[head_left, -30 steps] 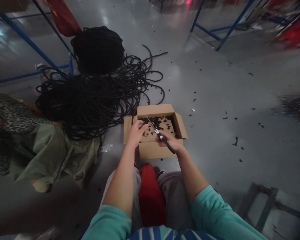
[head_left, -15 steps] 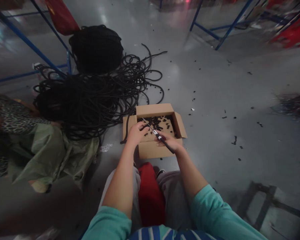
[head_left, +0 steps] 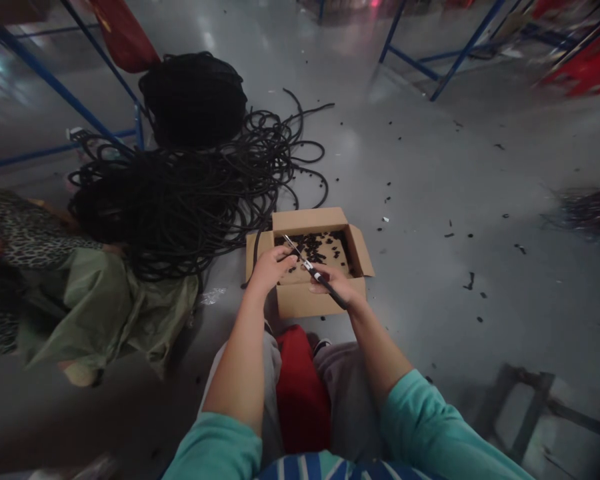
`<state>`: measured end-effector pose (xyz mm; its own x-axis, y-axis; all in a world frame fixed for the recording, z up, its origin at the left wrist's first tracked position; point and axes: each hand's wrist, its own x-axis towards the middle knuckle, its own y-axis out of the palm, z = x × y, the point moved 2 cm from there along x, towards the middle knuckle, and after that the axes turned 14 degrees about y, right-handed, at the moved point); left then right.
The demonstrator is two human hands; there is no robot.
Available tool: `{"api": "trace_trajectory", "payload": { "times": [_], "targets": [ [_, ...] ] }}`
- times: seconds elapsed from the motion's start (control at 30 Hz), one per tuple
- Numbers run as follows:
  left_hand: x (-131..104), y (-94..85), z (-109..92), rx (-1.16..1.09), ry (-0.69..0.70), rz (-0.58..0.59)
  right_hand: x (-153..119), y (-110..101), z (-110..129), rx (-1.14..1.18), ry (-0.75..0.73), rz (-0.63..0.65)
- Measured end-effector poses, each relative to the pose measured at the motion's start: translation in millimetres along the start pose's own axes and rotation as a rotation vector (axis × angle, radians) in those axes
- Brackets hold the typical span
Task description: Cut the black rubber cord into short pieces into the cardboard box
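Note:
My left hand (head_left: 271,268) is over the left side of an open cardboard box (head_left: 320,301), its fingers closed round a black cord, largely hidden by the hand. A length of that black cord (head_left: 255,248) hangs over the box's left flap. My right hand (head_left: 336,283) grips a black-handled cutter (head_left: 329,291) with a slim metal blade, which points up and left. The blade lies close to my left fingertips; whether it touches the cord I cannot tell. Many short black pieces (head_left: 314,248) are scattered on the box floor.
A large tangle of black cord (head_left: 180,193) and a thick coil (head_left: 193,100) lie to the left. Beside them sits another person in green cloth (head_left: 95,300). Blue metal frames (head_left: 415,61) stand further back. Black scraps (head_left: 470,280) dot the floor at right.
The cutter and my right hand have shifted slightly left and down. My left hand stays almost in place over the box.

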<state>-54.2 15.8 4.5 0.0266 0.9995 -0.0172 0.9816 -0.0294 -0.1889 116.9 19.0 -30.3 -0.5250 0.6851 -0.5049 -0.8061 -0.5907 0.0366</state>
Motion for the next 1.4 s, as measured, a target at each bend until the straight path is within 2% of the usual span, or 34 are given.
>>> {"api": "trace_trajectory", "payload": {
  "times": [0.2, 0.43, 0.6, 0.73, 0.9, 1.13, 1.4],
  "targets": [
    [0, -3.8, 1, -0.041, -0.01, -0.018, 1, 2, -1, 0.017, 0.072, -0.006],
    [0, -7.0, -1, -0.135, -0.069, -0.025, -2, 7, 4, -0.024, 0.074, -0.024],
    [0, -7.7, -2, -0.179, -0.059, -0.064, -4, 5, 3, -0.068, 0.092, -0.04],
    [1, -8.7, 1, -0.143, -0.042, -0.038, -2, 0, -2, -0.044, 0.094, 0.019],
    [1, -5.0, 1, -0.123, -0.016, 0.07, 0, -1, -4, 0.023, 0.045, 0.103],
    [0, -1.5, -3, -0.167, -0.066, 0.064, 0, 3, 0, 0.051, 0.034, 0.055],
    [1, 2.1, 4, -0.221, -0.086, 0.025, 0, -3, -4, -0.009, 0.087, 0.02]
  ]
}}
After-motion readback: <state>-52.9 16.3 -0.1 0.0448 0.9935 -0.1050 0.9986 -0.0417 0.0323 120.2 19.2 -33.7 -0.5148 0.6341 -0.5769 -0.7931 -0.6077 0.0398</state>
